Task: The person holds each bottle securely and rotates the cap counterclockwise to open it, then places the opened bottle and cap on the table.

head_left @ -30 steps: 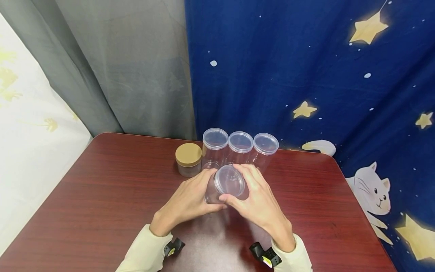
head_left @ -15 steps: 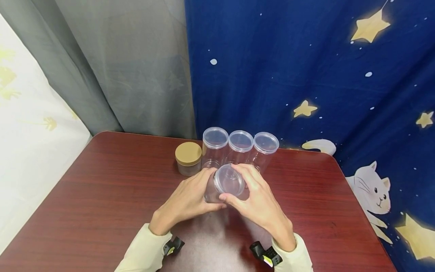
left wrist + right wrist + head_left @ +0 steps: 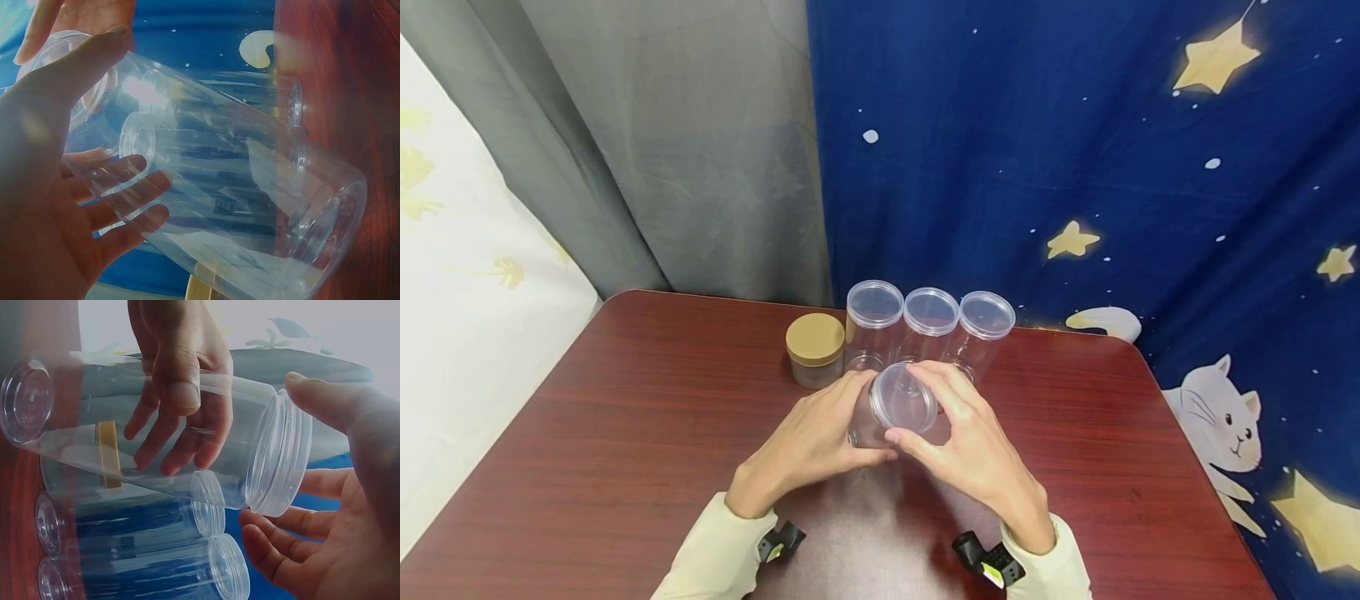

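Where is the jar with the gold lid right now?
In the head view, the gold-lidded jar stands left of centre on the reddish-brown table, just left of the row of three tall clear jars and beyond the person's left hand.

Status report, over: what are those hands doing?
Left hand holds the tilted jar. Right hand round its lid. Four more lidded jars standing close behind.

The clear, lidded jar (image 3: pixel 898 403) is held tilted.
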The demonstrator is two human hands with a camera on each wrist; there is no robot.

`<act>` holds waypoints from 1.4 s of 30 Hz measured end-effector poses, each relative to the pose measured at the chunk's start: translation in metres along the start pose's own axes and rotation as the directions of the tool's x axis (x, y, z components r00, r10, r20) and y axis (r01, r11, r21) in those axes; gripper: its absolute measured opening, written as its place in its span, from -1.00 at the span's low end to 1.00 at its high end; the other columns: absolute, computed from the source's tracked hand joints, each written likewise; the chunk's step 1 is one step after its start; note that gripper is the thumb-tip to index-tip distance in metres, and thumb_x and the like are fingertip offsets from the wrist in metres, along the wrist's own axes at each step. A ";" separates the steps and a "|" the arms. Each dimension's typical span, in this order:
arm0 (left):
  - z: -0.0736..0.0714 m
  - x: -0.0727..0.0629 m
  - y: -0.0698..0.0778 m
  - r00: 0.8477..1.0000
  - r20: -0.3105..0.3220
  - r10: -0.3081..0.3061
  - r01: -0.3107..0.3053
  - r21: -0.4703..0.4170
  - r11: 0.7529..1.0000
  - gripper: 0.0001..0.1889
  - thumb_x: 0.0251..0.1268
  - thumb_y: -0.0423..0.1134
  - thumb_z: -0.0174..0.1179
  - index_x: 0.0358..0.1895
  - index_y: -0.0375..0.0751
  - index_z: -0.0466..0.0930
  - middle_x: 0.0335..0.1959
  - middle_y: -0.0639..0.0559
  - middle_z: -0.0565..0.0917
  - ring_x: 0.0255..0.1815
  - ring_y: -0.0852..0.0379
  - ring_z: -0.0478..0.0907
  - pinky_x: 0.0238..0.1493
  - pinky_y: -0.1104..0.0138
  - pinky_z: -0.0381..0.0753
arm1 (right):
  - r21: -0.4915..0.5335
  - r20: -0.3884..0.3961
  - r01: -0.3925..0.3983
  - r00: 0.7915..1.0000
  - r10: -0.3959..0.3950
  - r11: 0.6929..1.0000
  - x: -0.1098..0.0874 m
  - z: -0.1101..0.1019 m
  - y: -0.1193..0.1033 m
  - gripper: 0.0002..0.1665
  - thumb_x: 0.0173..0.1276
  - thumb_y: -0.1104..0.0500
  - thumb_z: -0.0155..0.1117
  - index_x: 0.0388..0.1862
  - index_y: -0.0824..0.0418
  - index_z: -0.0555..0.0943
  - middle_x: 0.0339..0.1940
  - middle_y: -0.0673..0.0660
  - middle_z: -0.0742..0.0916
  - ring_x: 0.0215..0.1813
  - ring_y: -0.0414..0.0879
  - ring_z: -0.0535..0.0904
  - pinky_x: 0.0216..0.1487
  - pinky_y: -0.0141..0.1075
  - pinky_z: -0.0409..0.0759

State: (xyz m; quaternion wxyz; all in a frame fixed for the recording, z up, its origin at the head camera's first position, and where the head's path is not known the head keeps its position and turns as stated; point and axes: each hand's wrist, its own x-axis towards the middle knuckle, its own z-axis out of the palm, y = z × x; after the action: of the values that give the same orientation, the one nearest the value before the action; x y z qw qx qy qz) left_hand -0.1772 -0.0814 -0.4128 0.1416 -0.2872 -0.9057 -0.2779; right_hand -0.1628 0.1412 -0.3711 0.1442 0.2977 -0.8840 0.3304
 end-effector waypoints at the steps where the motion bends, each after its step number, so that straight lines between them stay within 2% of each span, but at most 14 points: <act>1: 0.000 0.000 0.000 1.000 0.002 -0.001 0.001 -0.002 1.000 -0.10 -0.13 0.26 0.49 0.30 -0.10 0.39 0.18 0.10 0.56 0.10 0.17 0.58 0.11 0.24 0.59 | 0.002 0.000 0.003 1.000 -0.003 1.000 0.000 0.000 0.000 -0.15 0.13 -0.12 0.52 0.38 0.05 0.45 0.31 -0.01 0.53 0.28 -0.13 0.47 0.20 -0.15 0.54; 13: -0.001 0.000 -0.001 0.999 0.038 -0.015 0.016 -0.030 0.999 -0.10 -0.14 0.27 0.49 0.31 -0.04 0.39 0.16 0.16 0.55 0.07 0.24 0.56 0.11 0.27 0.59 | -0.014 0.015 0.022 1.000 -0.022 1.000 -0.001 -0.002 -0.001 -0.16 0.14 -0.07 0.52 0.40 0.04 0.45 0.36 0.01 0.52 0.35 -0.12 0.43 0.29 -0.13 0.49; 22: -0.001 0.000 -0.001 0.999 0.039 -0.006 0.007 -0.033 0.999 -0.11 -0.14 0.24 0.49 0.30 -0.06 0.39 0.15 0.15 0.55 0.09 0.23 0.56 0.13 0.28 0.58 | -0.019 0.010 0.079 0.997 -0.079 0.997 -0.001 -0.001 -0.001 -0.18 0.13 0.00 0.51 0.38 0.08 0.46 0.36 0.04 0.52 0.36 -0.08 0.44 0.30 -0.08 0.48; 42: 0.000 0.000 -0.001 0.998 0.057 -0.017 0.020 -0.064 0.998 -0.08 -0.17 0.25 0.51 0.31 -0.04 0.39 0.02 0.20 0.57 -0.05 0.23 0.58 0.03 0.27 0.61 | 0.026 0.102 0.063 0.993 -0.065 0.998 -0.003 -0.007 -0.002 -0.17 0.17 0.08 0.41 0.45 0.02 0.38 0.48 0.02 0.41 0.47 -0.08 0.33 0.33 -0.04 0.44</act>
State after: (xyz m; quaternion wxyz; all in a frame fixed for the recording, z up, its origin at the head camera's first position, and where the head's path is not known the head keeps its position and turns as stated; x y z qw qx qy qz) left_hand -0.1781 -0.0818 -0.4130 0.1043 -0.2909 -0.9025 -0.3000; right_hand -0.1594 0.1462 -0.3661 0.1055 0.3442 -0.8764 0.3199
